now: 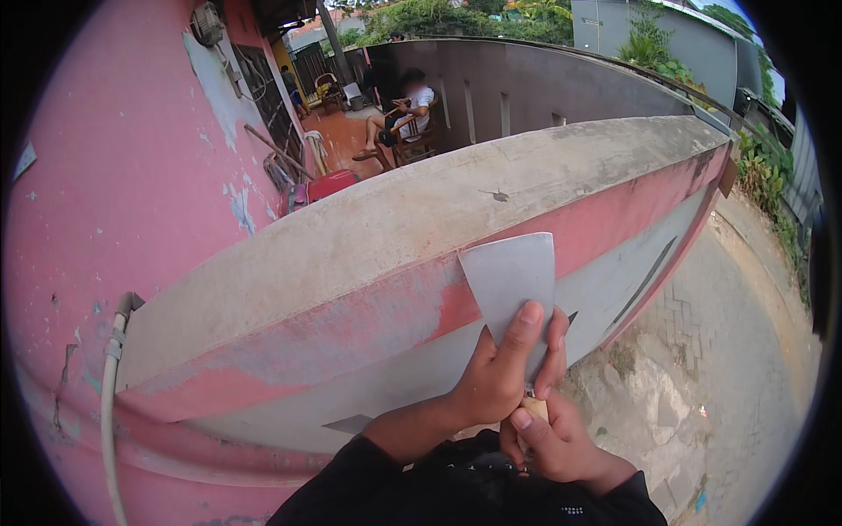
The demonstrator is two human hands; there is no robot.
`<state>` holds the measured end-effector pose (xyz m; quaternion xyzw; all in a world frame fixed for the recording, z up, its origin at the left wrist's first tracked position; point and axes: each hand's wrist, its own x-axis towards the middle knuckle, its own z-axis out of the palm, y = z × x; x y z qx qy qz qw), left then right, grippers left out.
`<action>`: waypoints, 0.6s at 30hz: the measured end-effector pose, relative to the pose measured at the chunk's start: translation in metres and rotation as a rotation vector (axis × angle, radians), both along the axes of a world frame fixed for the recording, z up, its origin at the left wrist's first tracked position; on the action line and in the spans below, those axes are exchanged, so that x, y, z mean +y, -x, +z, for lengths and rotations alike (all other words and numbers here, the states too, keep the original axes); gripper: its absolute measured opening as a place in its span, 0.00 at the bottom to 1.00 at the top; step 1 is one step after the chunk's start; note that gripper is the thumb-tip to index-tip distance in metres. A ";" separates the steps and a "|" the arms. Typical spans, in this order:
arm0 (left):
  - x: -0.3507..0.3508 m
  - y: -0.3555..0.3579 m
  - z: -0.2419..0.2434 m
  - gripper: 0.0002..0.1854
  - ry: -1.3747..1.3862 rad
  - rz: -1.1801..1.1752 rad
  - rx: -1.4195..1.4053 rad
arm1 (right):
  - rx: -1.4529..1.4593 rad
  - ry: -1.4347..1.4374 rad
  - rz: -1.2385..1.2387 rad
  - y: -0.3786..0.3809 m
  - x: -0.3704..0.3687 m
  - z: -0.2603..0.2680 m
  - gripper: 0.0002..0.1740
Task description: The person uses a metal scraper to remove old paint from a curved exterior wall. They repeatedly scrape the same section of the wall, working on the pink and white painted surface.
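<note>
A broad metal scraper blade (512, 276) is held up in front of me, its wide edge pointing away. My left hand (503, 375) grips the blade's lower part, thumb on the face and fingers behind it. Around the pale wooden handle (536, 407), just below, my right hand (556, 437) is closed. Beyond the blade runs a low wall with a bare cement top (395, 210). Its pink side band (368, 322) is partly scraped or worn to grey, with redder paint behind the blade. Lower down, the wall face is light grey with dark diamond shapes.
A pink house wall (118, 164) with peeling patches and a grey pipe (108, 394) stand at left. Behind the low wall, a person (418, 105) sits on a wooden chair; another person (293, 89) is farther back. Paved ground (737, 296) lies at right.
</note>
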<state>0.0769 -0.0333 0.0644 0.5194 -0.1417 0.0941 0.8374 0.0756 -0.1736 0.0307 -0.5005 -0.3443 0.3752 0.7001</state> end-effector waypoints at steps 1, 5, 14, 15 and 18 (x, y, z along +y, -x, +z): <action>-0.002 0.002 -0.001 0.23 0.019 0.003 0.020 | 0.010 0.020 0.007 0.001 -0.003 0.000 0.10; -0.004 0.003 -0.003 0.23 0.027 0.007 0.038 | 0.024 0.053 0.019 0.001 -0.002 0.003 0.11; -0.003 -0.001 -0.002 0.23 0.017 0.019 0.012 | 0.014 0.072 -0.020 0.001 -0.003 0.007 0.11; -0.002 -0.001 -0.002 0.23 0.013 0.012 0.018 | 0.007 0.055 -0.026 0.000 -0.003 0.005 0.11; -0.003 -0.003 0.001 0.23 0.009 0.017 0.013 | 0.003 0.034 -0.032 -0.003 -0.001 0.001 0.12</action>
